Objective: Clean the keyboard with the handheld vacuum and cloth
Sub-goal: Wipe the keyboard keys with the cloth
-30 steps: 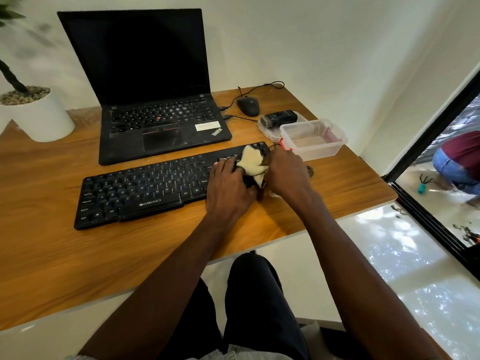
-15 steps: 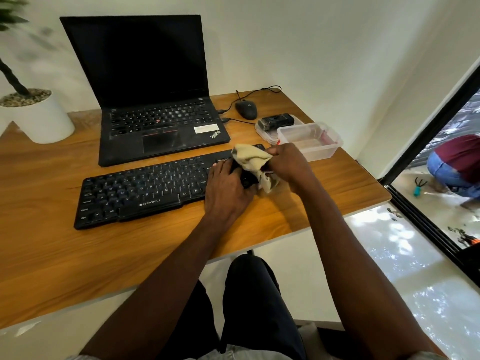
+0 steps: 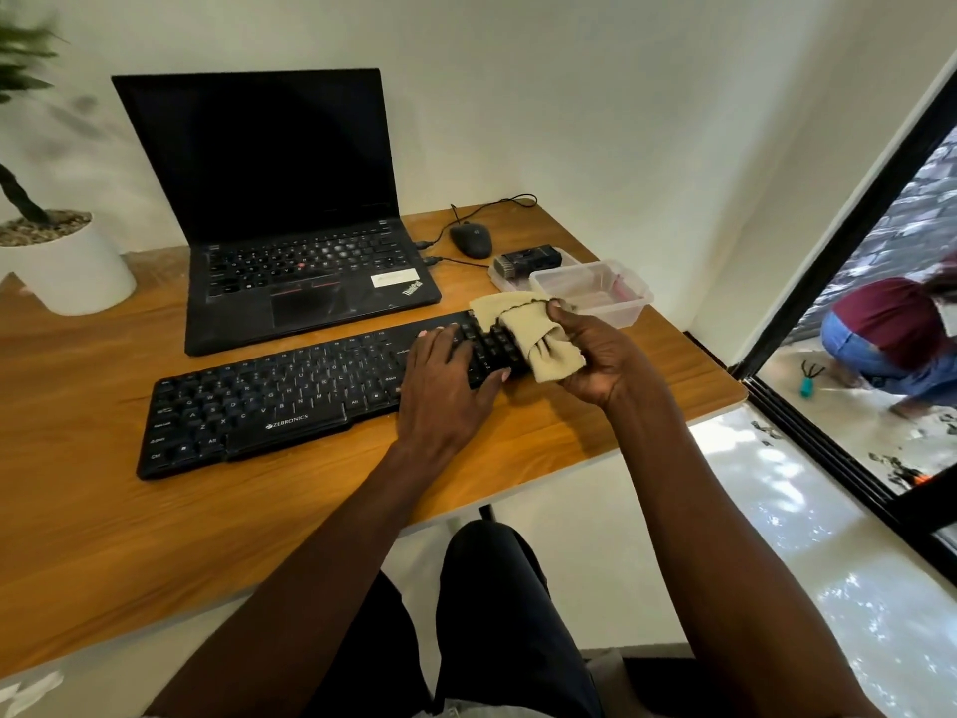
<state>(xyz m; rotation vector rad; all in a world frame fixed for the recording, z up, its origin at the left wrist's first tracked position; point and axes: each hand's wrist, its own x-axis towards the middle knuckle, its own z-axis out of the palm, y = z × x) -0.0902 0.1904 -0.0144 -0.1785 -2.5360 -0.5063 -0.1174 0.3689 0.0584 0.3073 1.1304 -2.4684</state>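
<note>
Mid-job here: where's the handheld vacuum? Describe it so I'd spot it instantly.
Start at the open laptop on the wooden desk and go right past the black mouse. Just beyond it, the handheld vacuum lies on a flat lid, behind the clear plastic box. It is the only small, dark, blocky gadget there; neither hand touches it.

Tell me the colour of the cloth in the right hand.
Beige cloth with a dark stitched edge; head view shows it best.

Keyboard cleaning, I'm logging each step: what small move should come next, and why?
Probably bring the cloth down onto the keys at the right end. The right hand grips it bunched just above the keyboard, which the left hand steadies.
</note>
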